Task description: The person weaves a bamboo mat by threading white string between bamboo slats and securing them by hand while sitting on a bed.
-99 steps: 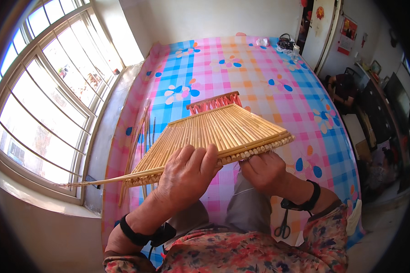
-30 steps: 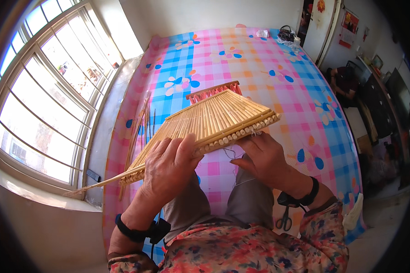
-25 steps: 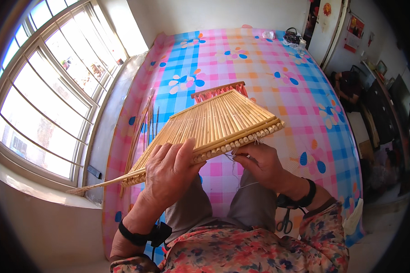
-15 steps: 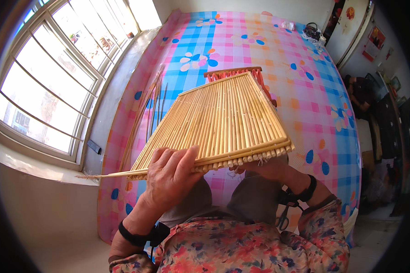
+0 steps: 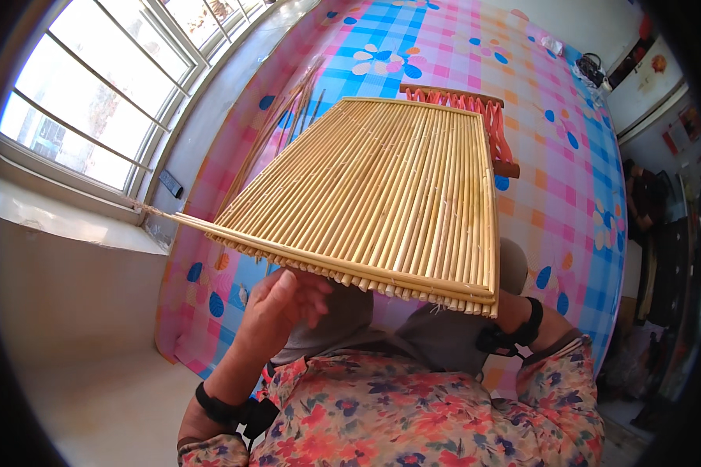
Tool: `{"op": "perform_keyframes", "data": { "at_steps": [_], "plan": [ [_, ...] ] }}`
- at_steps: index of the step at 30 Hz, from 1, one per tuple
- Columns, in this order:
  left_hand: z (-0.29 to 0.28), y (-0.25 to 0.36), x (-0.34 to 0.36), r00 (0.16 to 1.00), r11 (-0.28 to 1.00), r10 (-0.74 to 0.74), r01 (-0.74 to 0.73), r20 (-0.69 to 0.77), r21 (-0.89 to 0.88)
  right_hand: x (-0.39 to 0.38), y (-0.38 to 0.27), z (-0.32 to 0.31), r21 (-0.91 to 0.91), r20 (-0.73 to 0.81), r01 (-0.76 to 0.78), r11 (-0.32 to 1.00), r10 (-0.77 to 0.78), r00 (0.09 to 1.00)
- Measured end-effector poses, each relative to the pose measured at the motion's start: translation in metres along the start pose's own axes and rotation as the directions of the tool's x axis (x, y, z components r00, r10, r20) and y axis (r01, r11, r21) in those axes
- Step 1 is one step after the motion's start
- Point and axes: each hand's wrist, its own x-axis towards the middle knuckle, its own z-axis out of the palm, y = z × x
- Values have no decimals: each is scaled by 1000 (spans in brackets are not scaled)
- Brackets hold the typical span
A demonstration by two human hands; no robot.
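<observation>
Just above and ahead of the hands, a broad panel of pale yellow stalks (image 5: 374,194) slants over the lap, its stalks lying side by side and running away from the body, with cut ends lined up along the near edge. Lengthwise over that near edge lie long stalks (image 5: 343,267), reaching out past the left hand (image 5: 292,300) to a frayed tip (image 5: 149,208) by the window side. The left hand is below the near edge, its thumb raised apart from loosely curled fingers, clamped on nothing; whether it touches the panel cannot be told. The right hand is hidden under the panel's right corner, only the wrist with its black band (image 5: 514,335) showing, so its grip cannot be told. The two hands are well apart. Between them, nearer the right, a tuft of white thread (image 5: 438,309) hangs at the cut ends. Beyond the hands, past the panel's far right corner, stands a piece with red strips and brown wooden bars (image 5: 459,96). Ahead of the left hand, loose thin stalks (image 5: 276,128) lie on a checked, flowered cover (image 5: 537,202). Grey-trousered knees (image 5: 444,335) are beneath the panel.
</observation>
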Motion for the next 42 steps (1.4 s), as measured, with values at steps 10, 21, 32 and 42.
{"op": "perform_keyframes", "data": {
  "at_steps": [10, 21, 32, 42],
  "plan": [
    [-4, -7, 26, 998, 944, 45, -31, 36, -327, 17, -7, 14, -338, 82, 208, 918, -192, 978],
    [-10, 29, -4, 964, 399, 225, -226, 144, 889, 16, 5, 37, -460, 112, 283, 842, -260, 959],
    [11, 47, 69, 520, -488, 398, -577, 755, 655, 32, -3, 21, -642, -64, 200, 740, -313, 948],
    [50, 76, 92, 458, -517, 442, -572, 771, 636, 73, -20, -28, -916, 36, 196, 350, -416, 909]
  ]
}}
